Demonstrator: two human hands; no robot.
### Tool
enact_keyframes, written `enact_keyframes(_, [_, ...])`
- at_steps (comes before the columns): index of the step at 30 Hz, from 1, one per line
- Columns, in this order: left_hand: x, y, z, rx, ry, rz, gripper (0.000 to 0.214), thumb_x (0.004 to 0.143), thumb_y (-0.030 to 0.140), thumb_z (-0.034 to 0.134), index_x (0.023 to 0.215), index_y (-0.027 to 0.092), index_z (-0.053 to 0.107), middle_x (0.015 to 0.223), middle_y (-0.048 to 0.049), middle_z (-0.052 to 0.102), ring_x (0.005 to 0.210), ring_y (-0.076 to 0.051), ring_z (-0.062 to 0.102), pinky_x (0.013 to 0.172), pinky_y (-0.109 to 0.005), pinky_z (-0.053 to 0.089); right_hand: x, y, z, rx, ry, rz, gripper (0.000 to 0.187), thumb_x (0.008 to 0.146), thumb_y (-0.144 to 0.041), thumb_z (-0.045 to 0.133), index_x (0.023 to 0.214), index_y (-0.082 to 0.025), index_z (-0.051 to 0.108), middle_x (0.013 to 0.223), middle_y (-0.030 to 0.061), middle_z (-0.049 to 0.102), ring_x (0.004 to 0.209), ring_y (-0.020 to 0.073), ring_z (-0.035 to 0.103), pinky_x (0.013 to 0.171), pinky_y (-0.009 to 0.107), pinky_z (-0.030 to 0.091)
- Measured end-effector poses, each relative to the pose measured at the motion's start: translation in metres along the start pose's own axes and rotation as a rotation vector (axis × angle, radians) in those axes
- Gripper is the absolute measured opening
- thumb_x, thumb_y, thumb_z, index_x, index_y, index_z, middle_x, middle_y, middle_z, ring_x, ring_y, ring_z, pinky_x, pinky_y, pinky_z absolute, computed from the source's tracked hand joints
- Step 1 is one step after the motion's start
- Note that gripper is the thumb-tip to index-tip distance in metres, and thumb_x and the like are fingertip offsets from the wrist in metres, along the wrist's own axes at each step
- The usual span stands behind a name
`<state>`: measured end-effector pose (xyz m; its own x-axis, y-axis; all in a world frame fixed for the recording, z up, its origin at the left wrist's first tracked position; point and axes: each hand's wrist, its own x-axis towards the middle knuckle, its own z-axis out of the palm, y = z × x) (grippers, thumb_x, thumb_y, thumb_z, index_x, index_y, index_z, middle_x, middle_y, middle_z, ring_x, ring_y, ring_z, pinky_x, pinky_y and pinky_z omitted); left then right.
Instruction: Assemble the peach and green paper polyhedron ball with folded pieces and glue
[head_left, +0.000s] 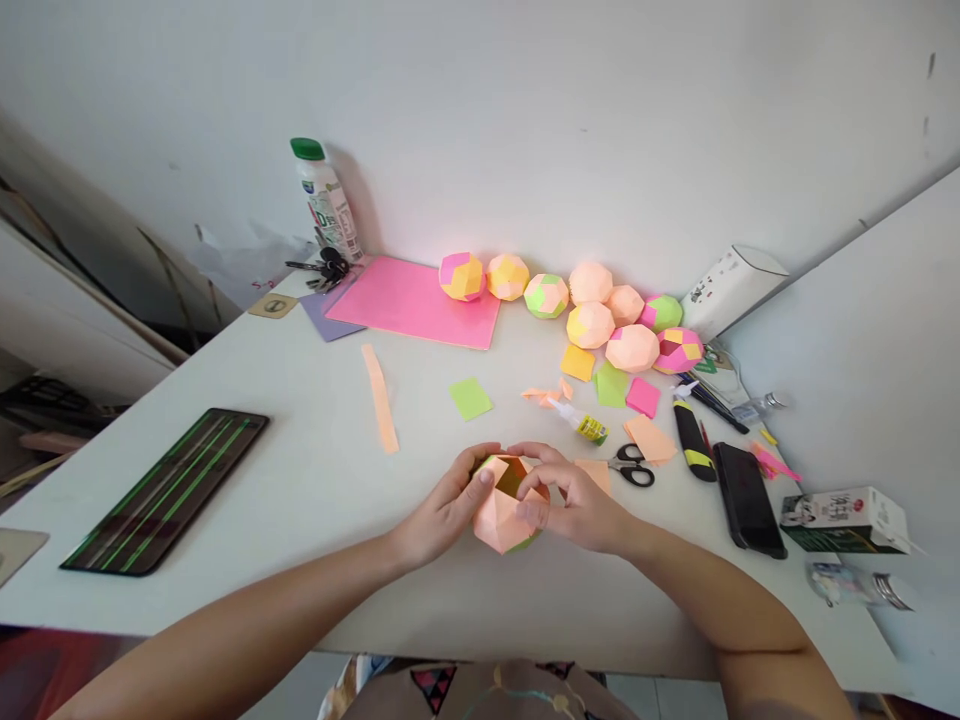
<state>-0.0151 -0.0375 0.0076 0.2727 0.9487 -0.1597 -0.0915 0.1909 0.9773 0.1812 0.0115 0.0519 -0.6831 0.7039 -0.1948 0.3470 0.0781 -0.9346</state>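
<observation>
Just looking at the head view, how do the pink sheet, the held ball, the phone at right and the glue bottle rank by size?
1. Pink sheet
2. Ball and phone: too close to rank; the ball is partly covered and may be nearer the camera.
3. Glue bottle

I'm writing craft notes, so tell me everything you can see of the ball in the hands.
The ball is faceted, apparently paper, mostly peach, with green at its lower right and upper left edge. An angular opening on top shows a shadowed, yellowish inside. The left hand and right hand hold it from either side, fingers near the opening. It is over the table; contact there is unclear.
</observation>
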Motion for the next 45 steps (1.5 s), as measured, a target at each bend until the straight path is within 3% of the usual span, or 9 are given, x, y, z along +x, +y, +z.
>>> enact_keyframes(7, [-0.001, -0.001, -0.001, 0.055, 0.002, 0.062, 0.052, 0.093, 0.059, 0.040, 0.129, 0.021, 0.042, 0.129, -0.0121, 0.054, 0.121, -0.028, 0.050, 0.102, -0.045, 0.042, -0.002, 0.004, 0.001, -0.020, 0.012, -0.031, 0.013, 0.084, -0.029, 0.063, 0.076, -0.019, 0.062, 0.142, 0.0100, 0.041, 0.133, 0.0264, 0.040, 0.104, 0.046, 0.039])
enact_keyframes(11, [0.001, -0.002, -0.003, -0.062, 0.057, -0.059, 0.059, 0.092, 0.062, 0.039, 0.134, 0.021, 0.039, 0.134, -0.0130, 0.052, 0.119, -0.029, 0.052, 0.096, -0.044, 0.045, -0.003, 0.005, 0.003, -0.045, 0.125, -0.155, 0.017, 0.086, -0.033, 0.062, 0.074, -0.020, 0.060, 0.140, 0.0094, 0.044, 0.134, 0.0250, 0.038, 0.111, 0.047, 0.033])
enact_keyframes(17, [0.007, 0.001, 0.000, -0.492, -0.256, -0.194, 0.063, 0.093, 0.066, 0.025, 0.133, 0.023, 0.047, 0.124, -0.0122, 0.061, 0.108, -0.027, 0.060, 0.088, -0.041, 0.048, -0.003, 0.008, 0.005, -0.202, 0.220, -0.361, 0.020, 0.090, -0.036, 0.057, 0.075, -0.022, 0.058, 0.139, 0.0084, 0.044, 0.140, 0.0257, 0.026, 0.113, 0.047, 0.029])
enact_keyframes(24, [0.007, 0.001, -0.001, -0.615, -0.248, -0.235, 0.057, 0.094, 0.062, 0.032, 0.123, 0.021, 0.059, 0.105, -0.0100, 0.069, 0.090, -0.021, 0.063, 0.082, -0.036, 0.047, -0.004, 0.006, 0.003, -0.224, 0.172, -0.302, 0.027, 0.095, -0.038, 0.047, 0.077, -0.022, 0.060, 0.142, 0.0078, 0.041, 0.141, 0.0248, 0.025, 0.114, 0.046, 0.028])
enact_keyframes(29, [0.007, 0.000, -0.001, -0.601, -0.240, -0.235, 0.058, 0.094, 0.062, 0.031, 0.130, 0.022, 0.054, 0.115, -0.0103, 0.067, 0.104, -0.026, 0.062, 0.090, -0.039, 0.045, -0.002, 0.010, 0.004, -0.225, 0.144, -0.294, 0.022, 0.086, -0.039, 0.064, 0.075, -0.020, 0.060, 0.147, 0.0082, 0.036, 0.142, 0.0286, 0.022, 0.114, 0.049, 0.027])
enact_keyframes(33, [0.007, -0.008, -0.003, -0.490, -0.237, -0.149, 0.058, 0.093, 0.062, 0.034, 0.134, 0.024, 0.049, 0.134, -0.0117, 0.056, 0.124, -0.033, 0.051, 0.095, -0.046, 0.044, -0.001, 0.014, 0.000, -0.299, 0.093, -0.377, 0.018, 0.086, -0.030, 0.065, 0.072, -0.018, 0.061, 0.147, 0.0085, 0.037, 0.143, 0.0289, 0.018, 0.113, 0.050, 0.027])
enact_keyframes(38, [0.012, -0.023, -0.010, -0.289, -0.185, 0.108, 0.086, 0.070, 0.059, 0.074, 0.141, 0.028, 0.037, 0.148, -0.0131, 0.040, 0.136, -0.039, 0.035, 0.107, -0.053, 0.034, -0.003, 0.005, -0.013, -0.427, -0.052, -0.465, 0.017, 0.088, -0.026, 0.061, 0.074, -0.016, 0.062, 0.147, 0.0115, 0.036, 0.144, 0.0278, 0.014, 0.113, 0.049, 0.027])
enact_keyframes(41, [0.016, -0.028, -0.009, -0.305, -0.270, 0.199, 0.093, 0.062, 0.054, 0.082, 0.141, 0.031, 0.037, 0.148, -0.0121, 0.038, 0.136, -0.040, 0.036, 0.106, -0.054, 0.036, -0.003, 0.000, -0.019, -0.411, -0.100, -0.396, 0.019, 0.090, -0.028, 0.058, 0.075, -0.016, 0.060, 0.148, 0.0124, 0.036, 0.144, 0.0269, 0.014, 0.113, 0.049, 0.027])
enact_keyframes(45, [0.017, -0.031, -0.008, -0.253, -0.272, 0.222, 0.082, 0.068, 0.053, 0.078, 0.139, 0.032, 0.041, 0.146, -0.0104, 0.042, 0.135, -0.037, 0.038, 0.106, -0.051, 0.037, -0.001, 0.000, -0.021, -0.271, -0.167, -0.276, 0.019, 0.090, -0.029, 0.058, 0.077, -0.016, 0.058, 0.148, 0.0135, 0.036, 0.145, 0.0254, 0.016, 0.114, 0.047, 0.025])
